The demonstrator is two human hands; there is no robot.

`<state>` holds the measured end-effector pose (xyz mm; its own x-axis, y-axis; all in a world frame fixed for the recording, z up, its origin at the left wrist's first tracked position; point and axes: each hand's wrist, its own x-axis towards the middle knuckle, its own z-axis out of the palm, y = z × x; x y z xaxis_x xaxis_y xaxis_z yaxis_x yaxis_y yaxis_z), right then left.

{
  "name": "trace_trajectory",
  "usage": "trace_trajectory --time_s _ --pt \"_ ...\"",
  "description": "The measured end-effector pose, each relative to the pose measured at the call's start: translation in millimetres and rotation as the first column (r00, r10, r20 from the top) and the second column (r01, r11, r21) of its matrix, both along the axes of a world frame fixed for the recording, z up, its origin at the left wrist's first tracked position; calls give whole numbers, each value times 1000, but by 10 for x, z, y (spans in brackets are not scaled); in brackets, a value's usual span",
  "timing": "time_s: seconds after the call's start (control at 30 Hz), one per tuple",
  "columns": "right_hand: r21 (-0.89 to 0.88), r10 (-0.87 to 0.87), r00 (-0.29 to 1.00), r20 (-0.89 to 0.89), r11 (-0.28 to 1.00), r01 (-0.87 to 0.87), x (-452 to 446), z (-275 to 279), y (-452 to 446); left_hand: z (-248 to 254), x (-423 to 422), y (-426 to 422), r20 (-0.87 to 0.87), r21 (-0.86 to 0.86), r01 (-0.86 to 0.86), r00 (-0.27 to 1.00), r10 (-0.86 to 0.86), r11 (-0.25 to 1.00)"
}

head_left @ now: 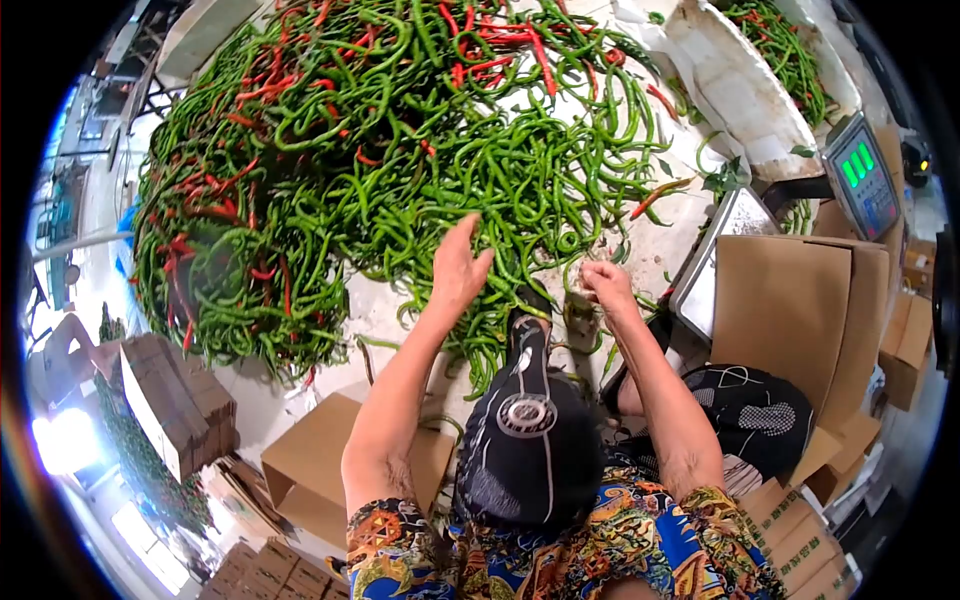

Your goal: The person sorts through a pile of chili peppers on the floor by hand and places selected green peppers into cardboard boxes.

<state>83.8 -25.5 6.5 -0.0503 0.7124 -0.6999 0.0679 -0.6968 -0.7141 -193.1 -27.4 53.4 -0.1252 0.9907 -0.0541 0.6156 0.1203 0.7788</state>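
A broad heap of long, curly green chili peppers (540,170) with red ones mixed in spreads in front of me. My left hand (460,270) is over the near edge of the heap, fingers stretched forward and thumb apart, nothing seen in its grasp. To its right, my right hand (608,286) has its fingers curled together in a pinch above the pale floor sheet. Whatever may be between those fingertips is too small to make out. A thin green pepper curls just left of them. Below the hands, more peppers lie beside my knee in dark patterned trousers (525,430).
On the right stands a scale with a metal platform (705,265) and a lit green display (858,166). An opened cardboard box (780,310) is beside it. Behind is a white foam box (735,85) with green peppers. Another open carton (315,455) and stacked cardboard (180,405) sit at left.
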Motion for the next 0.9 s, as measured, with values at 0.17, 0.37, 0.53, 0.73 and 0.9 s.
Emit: trace_trajectory --time_s 0.17,0.37,0.53,0.73,0.9 --pt "309 -38 911 411 946 -100 84 -5 760 -358 32 984 -379 -105 35 923 -72 994" --pt "375 79 724 685 815 -443 222 -275 1613 -611 192 1448 -408 -321 -89 912 -53 943" --pt "54 323 436 840 749 -660 -58 -322 1804 -729 155 1509 -371 -332 -128 929 -4 935" --pt "220 519 716 467 716 -663 -308 -507 1970 -803 174 1392 -221 -86 121 965 -138 989" --pt "217 247 969 0 946 -241 -604 -742 1789 -803 319 1365 84 -157 16 996 -2 987"
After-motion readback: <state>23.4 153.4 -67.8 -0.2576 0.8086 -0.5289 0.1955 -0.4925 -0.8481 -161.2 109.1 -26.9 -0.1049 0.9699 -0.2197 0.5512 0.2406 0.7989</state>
